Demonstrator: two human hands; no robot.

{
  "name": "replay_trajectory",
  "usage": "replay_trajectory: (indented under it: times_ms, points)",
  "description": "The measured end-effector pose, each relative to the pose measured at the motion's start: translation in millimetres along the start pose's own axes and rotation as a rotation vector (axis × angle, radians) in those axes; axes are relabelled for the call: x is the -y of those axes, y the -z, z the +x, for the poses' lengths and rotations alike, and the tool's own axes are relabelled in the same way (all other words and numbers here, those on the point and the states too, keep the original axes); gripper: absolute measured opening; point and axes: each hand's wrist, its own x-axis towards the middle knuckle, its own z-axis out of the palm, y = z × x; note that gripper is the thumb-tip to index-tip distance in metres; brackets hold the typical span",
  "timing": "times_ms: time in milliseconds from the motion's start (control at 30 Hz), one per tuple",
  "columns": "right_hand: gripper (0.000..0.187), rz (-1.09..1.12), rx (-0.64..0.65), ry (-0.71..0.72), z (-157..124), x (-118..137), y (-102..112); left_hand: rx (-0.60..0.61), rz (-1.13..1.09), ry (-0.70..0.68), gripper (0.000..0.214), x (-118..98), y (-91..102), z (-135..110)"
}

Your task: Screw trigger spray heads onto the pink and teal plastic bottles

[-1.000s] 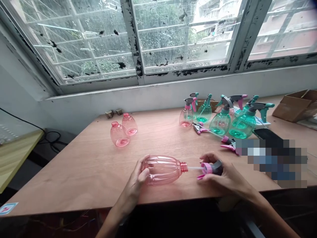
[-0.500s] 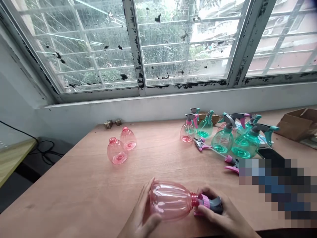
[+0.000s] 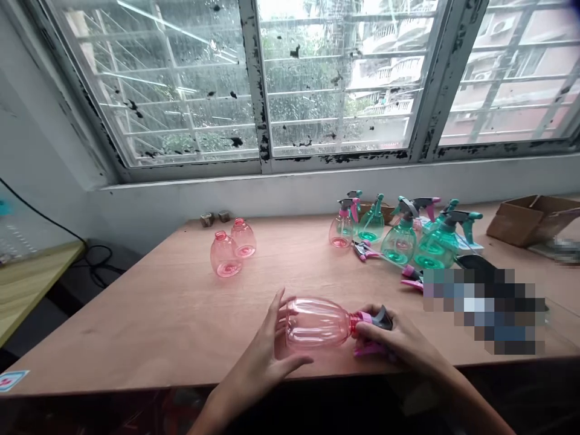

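Observation:
A clear pink plastic bottle (image 3: 317, 322) lies on its side near the front edge of the wooden table (image 3: 149, 314). My left hand (image 3: 267, 356) cups its base, fingers curved around it. A pink and grey spray head (image 3: 374, 323) sits on the bottle's neck, and my right hand (image 3: 399, 341) is closed around it.
Two capless pink bottles (image 3: 232, 251) stand at the middle left. Several finished green and pink spray bottles (image 3: 408, 235) stand at the back right, with loose spray heads (image 3: 366, 251) beside them. A cardboard box (image 3: 525, 219) sits far right. A window runs behind the table.
The spray head's tube has gone into the bottle and the head now sits on the neck. My right hand has closed in on it. The view has shifted.

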Motion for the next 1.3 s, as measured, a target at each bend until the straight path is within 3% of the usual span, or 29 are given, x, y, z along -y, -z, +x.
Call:
replay_trajectory:
  times_ms: [133,300,433,700,867,1167,1300]
  points:
    - [0.041,0.006,-0.002,-0.045,-2,-4,2,0.002,-0.033,-0.015,0.113,3,-0.4,2]
    - [0.05,0.041,-0.029,-0.081,-4,-9,3,0.035,0.101,0.065,0.118,0,3.2,3]
    - [0.054,0.01,-0.045,-0.079,-2,-15,4,0.098,0.109,0.112,0.109,-5,7.1,-1]
    - [0.049,0.023,-0.031,-0.053,0,-18,5,0.083,0.106,0.092,0.106,-10,6.2,-2]
    - [0.046,0.001,-0.028,-0.032,-1,-16,5,0.109,0.066,0.12,0.119,-11,6.1,-2]
    - [0.043,0.041,-0.007,-0.027,-3,-5,3,0.099,0.153,0.087,0.101,-4,7.7,-6]
    - [0.041,0.041,0.003,-0.017,-4,-4,5,0.124,0.127,0.079,0.109,-2,6.5,-5]
